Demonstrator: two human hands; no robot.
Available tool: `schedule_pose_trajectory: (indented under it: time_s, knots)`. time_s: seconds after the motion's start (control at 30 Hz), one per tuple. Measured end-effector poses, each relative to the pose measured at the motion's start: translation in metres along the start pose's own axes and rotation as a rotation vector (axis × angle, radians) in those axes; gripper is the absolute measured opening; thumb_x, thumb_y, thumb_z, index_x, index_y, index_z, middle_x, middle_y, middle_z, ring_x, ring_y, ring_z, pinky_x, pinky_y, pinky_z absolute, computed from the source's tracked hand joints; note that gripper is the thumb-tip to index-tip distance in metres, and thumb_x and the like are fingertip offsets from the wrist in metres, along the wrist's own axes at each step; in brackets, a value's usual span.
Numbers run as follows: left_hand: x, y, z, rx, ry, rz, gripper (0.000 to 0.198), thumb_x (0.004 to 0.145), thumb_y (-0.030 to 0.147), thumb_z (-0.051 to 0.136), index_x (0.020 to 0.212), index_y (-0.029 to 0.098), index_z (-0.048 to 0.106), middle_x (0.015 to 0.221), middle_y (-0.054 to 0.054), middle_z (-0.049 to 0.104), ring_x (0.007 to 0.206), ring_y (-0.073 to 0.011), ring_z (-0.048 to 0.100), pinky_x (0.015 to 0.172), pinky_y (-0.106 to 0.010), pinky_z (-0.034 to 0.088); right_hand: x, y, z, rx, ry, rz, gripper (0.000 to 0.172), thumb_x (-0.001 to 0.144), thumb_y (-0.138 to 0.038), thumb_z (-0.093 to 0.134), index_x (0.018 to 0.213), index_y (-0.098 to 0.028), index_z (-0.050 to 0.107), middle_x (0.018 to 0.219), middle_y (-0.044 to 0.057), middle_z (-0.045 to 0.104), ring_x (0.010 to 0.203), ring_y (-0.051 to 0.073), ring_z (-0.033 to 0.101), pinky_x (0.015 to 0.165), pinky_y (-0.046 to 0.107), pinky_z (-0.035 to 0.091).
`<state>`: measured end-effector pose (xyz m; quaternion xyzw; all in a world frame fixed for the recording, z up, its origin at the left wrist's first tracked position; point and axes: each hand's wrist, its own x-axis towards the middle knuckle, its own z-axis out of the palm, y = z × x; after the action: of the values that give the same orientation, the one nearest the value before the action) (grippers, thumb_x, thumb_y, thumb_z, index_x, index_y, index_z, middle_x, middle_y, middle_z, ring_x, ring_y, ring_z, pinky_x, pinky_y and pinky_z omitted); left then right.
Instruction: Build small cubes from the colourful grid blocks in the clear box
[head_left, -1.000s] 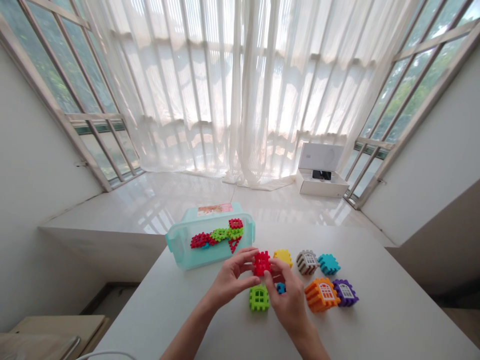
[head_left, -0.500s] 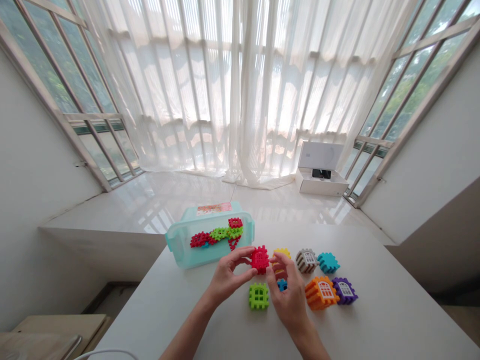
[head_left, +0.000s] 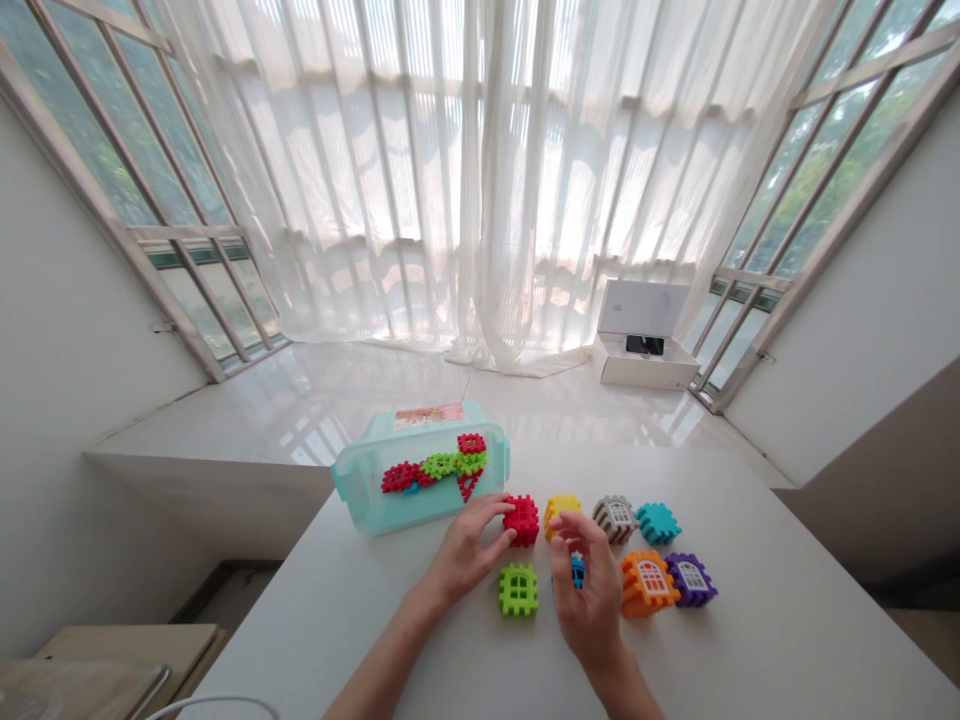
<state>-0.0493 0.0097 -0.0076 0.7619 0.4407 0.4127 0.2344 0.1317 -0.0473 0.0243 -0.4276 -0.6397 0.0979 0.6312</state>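
The red block stack stands on the white table, with my left hand at its left side, thumb and fingers apart and the fingertips touching or very near it. My right hand is raised over the blue block, partly hiding it, its fingers curved and apart with nothing visible between them. Behind my right hand is the yellow block stack. A green block lies in front of the red one. Farther right are grey, teal, orange and purple blocks.
A translucent teal bin with red and green pieces inside stands at the back left of the table. An open white box holding a dark device rests on the sill, by the curtain. A pale cable curves at the lower left.
My right hand has moved right, away from the red stack, uncovering more of the yellow one. My left hand has shifted slightly and remains beside the red stack.
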Motion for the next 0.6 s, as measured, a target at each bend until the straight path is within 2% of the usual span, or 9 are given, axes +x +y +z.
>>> schedule_pose_trajectory:
  time_s: [0.6]
  knots:
    - [-0.0008, 0.0000, 0.0022, 0.033, -0.047, 0.017, 0.027, 0.093, 0.031, 0.060, 0.118, 0.028, 0.070, 0.137, -0.009, 0.063, 0.127, -0.0263, 0.059, 0.111, -0.044, 0.047, -0.0005, -0.0006, -0.0019, -0.018, -0.010, -0.019, 0.022, 0.097, -0.018, 0.053, 0.118, -0.020, 0.059, 0.100, 0.009, 0.072, 0.086, 0.019, 0.071, 0.064, 0.028, 0.060]
